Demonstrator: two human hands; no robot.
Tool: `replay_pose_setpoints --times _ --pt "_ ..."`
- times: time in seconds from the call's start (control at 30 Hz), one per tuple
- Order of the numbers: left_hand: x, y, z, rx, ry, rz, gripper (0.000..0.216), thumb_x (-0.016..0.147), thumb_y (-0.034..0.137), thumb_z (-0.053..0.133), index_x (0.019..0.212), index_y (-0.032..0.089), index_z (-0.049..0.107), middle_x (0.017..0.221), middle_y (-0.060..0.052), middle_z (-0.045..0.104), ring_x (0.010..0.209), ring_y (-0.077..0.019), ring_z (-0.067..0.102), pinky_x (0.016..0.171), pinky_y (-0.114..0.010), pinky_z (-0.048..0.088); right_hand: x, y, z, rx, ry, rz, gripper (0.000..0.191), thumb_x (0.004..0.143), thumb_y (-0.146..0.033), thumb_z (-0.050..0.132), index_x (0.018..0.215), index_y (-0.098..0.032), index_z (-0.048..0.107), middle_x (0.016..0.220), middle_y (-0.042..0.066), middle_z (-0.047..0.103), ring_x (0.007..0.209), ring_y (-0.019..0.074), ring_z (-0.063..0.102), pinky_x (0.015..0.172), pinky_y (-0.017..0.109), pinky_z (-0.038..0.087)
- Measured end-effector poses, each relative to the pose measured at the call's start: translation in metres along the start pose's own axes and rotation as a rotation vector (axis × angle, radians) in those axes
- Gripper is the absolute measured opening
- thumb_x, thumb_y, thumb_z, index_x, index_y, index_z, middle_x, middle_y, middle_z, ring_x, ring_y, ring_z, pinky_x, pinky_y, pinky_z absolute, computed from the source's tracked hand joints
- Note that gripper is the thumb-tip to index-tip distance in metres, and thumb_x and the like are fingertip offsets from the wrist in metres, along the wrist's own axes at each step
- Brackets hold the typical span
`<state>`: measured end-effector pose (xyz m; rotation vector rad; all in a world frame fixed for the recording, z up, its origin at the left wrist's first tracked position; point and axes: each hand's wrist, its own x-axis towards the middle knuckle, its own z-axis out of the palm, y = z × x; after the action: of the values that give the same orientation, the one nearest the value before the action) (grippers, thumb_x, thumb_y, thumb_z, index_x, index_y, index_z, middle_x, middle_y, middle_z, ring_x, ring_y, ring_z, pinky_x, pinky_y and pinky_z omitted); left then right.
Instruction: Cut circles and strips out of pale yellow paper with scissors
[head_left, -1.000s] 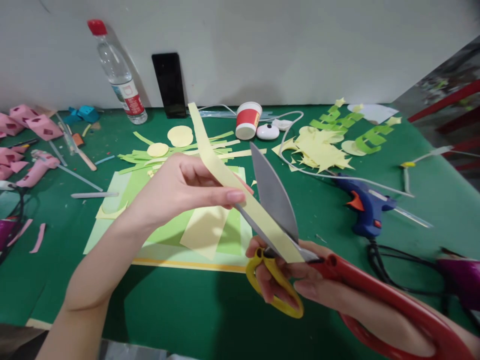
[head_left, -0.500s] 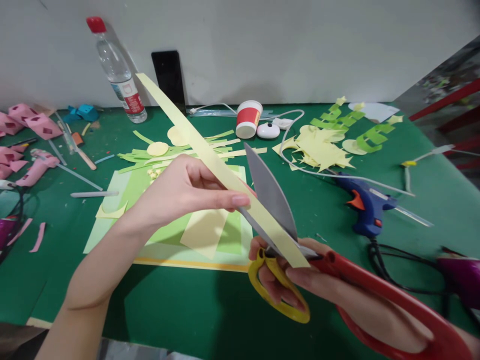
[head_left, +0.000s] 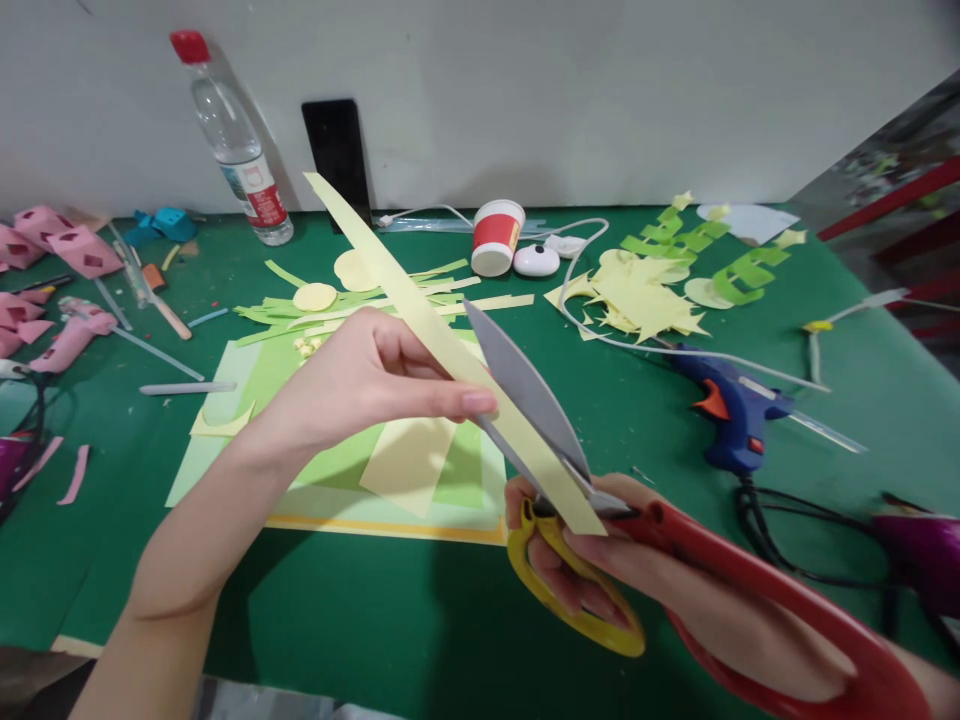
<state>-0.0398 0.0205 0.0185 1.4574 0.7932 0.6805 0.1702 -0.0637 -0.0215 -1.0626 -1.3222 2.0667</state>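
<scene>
A long pale yellow paper strip is pinched between thumb and fingers of my left hand. My right hand grips a pair of scissors with one red and one yellow handle. The blades are apart, and the strip's lower part lies between them, its near end reaching my right thumb. Below my hands lie stacked green and pale yellow sheets. Behind them are thin green and yellow strips and pale paper discs.
Yellow star-shaped cutouts and curled green strips sit at the back right, near a blue glue gun. A paper cup, a phone and a water bottle stand along the wall. Pink paper pieces lie left.
The scissor blades have closed somewhat toward each other over the strip, and the yellow handle has swung toward the red one. The strip's far tip has dropped slightly and shifted right.
</scene>
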Motion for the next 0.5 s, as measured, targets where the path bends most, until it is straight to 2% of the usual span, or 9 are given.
replay_pose_setpoints --times 0.33,0.4,0.5 --pt "0.001 0.000 -0.001 0.018 -0.033 0.000 0.009 0.072 0.018 0.070 0.078 0.022 0.073 0.079 0.002 0.074 0.073 -0.0138 0.069 0.064 -0.016 0.056 0.000 0.009 0.002 -0.006 0.072 -0.031 0.031 0.083 -0.052 0.046 0.083 -0.023 0.057 0.052 -0.003 0.050 0.036 0.0077 0.031 0.034 0.020 0.026" --pt "0.002 0.000 0.000 0.018 -0.017 -0.006 0.008 0.072 0.018 0.070 0.078 0.022 0.073 0.080 0.002 0.074 0.074 -0.0139 0.069 0.064 -0.017 0.056 -0.002 0.011 0.000 0.010 0.029 -0.014 0.026 0.085 -0.048 0.045 0.095 -0.026 0.056 0.061 -0.002 0.055 0.042 0.0097 0.039 0.039 0.021 0.033" --pt "0.003 0.000 0.001 -0.009 0.001 0.008 0.008 0.072 0.018 0.070 0.077 0.023 0.073 0.082 0.004 0.073 0.075 -0.0124 0.068 0.066 -0.016 0.055 -0.006 0.011 -0.006 -0.001 -0.029 -0.022 0.027 0.089 -0.039 0.042 0.114 -0.031 0.049 0.084 0.002 0.060 0.065 0.0145 0.051 0.057 0.026 0.044"
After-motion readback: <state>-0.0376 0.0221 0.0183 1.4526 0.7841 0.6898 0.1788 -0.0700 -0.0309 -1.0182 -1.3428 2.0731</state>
